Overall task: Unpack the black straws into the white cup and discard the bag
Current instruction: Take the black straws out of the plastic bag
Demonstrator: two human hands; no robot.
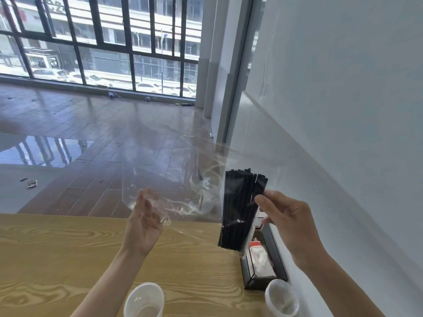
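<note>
I see my right hand (286, 216) raised above the far edge of the pale wood-grain table (57, 252), thumb and fingers pinched on a bundle of thin black plastic straws (240, 209). The bundle hangs nearly upright, clear of the tabletop, its lower end above a black rectangular tissue holder (272, 255) set against the white wall (343, 88). My left hand (143, 225) is palm-up with curled fingers gripping a crumpled clear plastic bag (169, 179), which billows up and toward the straws. 2 translucent white plastic cups stand at the near edge: 1 cup (144, 300) by my left forearm, a second cup (282, 297) near the holder, both without straws.
</note>
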